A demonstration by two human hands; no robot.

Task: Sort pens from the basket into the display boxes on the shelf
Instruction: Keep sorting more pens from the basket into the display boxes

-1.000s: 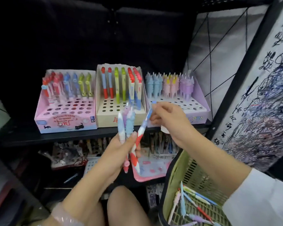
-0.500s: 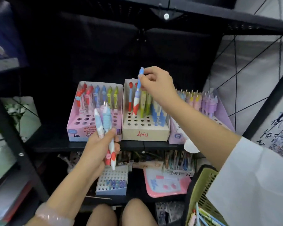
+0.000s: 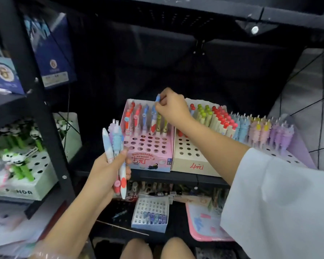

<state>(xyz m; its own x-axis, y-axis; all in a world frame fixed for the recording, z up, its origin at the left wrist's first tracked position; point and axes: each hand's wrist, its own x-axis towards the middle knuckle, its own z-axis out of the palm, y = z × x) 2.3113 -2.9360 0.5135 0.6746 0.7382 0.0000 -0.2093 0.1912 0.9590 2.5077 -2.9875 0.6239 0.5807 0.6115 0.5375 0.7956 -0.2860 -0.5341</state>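
Note:
Three display boxes stand side by side on the black shelf: a pink box [image 3: 148, 159], a cream box [image 3: 187, 161] and a lilac box [image 3: 297, 152], each with rows of pens and open holes. My right hand [image 3: 171, 107] reaches over the pink box and pinches the top of a blue-capped pen [image 3: 155, 113] standing upright among that box's back rows. My left hand [image 3: 108, 172] is in front of the shelf edge, closed around a bunch of pens [image 3: 115, 146], some pastel and one white with red spots. The basket is out of view.
A black shelf post [image 3: 36, 101] rises at the left, with a white panda pen box [image 3: 26, 176] and blue cartons [image 3: 52, 53] beyond it. On the lower shelf lie a small blue box [image 3: 150, 214] and a pink tray [image 3: 204, 223]. My knees show at the bottom.
My right hand carried the blue-capped pen leftward from over the cream box to the pink box and lowered it among the pens there. The view swung left, losing the basket.

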